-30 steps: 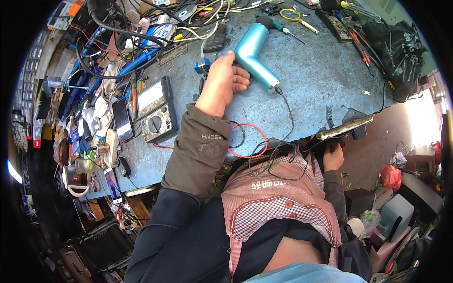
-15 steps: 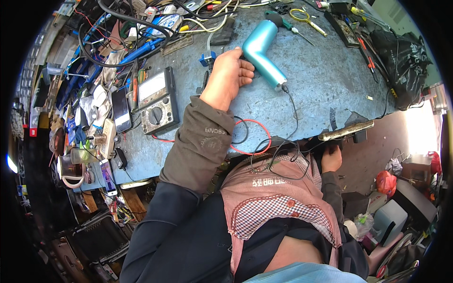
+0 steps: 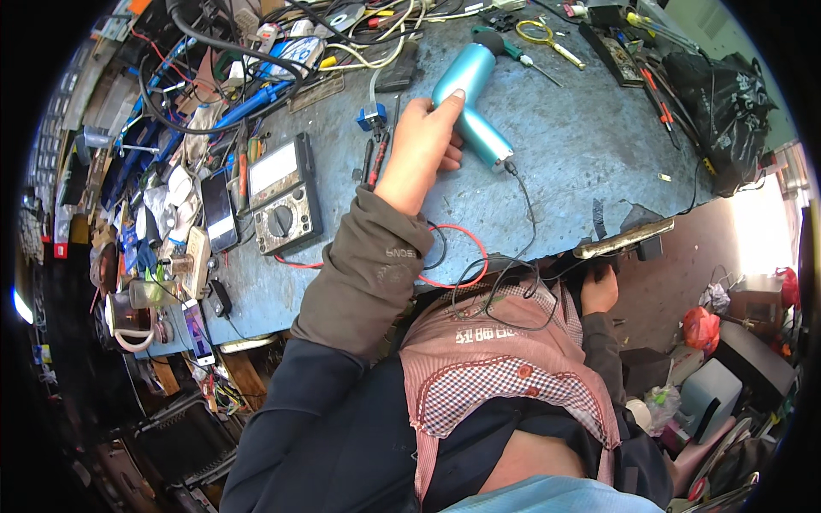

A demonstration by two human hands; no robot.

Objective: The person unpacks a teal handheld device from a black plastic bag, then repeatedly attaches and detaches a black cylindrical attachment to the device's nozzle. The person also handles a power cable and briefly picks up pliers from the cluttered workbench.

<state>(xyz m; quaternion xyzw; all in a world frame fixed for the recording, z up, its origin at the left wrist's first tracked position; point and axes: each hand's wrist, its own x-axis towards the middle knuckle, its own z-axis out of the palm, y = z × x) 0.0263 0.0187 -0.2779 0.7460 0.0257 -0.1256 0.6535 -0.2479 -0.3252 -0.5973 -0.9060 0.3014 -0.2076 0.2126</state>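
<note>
A teal massage gun with a dark round head lies on the blue worktable, a black cable running from its handle end. My left hand grips it at the bend, thumb across the top and the other fingers curled by its left side, partly hidden. Low at the table's front edge, my right hand is closed in shadow beside a black block; what its fingers hold is hidden. Left of my left forearm stands an analog multimeter, its red lead looping near the table edge.
A blue clamp-like piece and test probes lie beside my left wrist. Tools, cables and two phones crowd the left side. Beyond the massage gun are a screwdriver and yellow-handled scissors. A black bag sits far right.
My left hand has shifted slightly down and right, and its thumb now lies over the massage gun; before, the hand was beside it. My right hand stays by the table edge.
</note>
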